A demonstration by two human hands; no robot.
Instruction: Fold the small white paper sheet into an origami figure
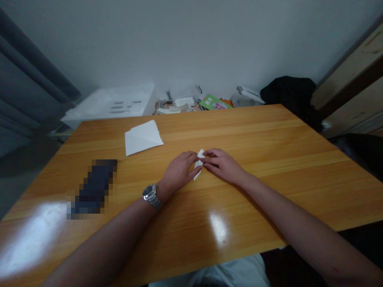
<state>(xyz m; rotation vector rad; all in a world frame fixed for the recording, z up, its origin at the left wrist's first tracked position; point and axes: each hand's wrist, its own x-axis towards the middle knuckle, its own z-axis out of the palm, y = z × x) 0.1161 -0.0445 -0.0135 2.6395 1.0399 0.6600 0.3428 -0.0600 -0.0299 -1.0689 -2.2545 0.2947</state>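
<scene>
A small piece of folded white paper [197, 172] lies on the wooden table, narrow and pointed at its ends. My left hand [179, 169], with a metal watch [152, 196] on the wrist, presses on its left side with thumb and fingers. From the other side my right hand [224, 165] holds its right edge between thumb and fingers. Both sets of fingertips meet near the paper's middle and hide part of it, so its exact folds cannot be made out.
White sheets [143, 138] lie at the back left of the table [257, 139]. A dark, pixelated rectangular object [95, 187] rests at the left. Behind the far edge stand a white plastic frame [119, 101], a green booklet [214, 102] and a black bag or cloth [289, 93].
</scene>
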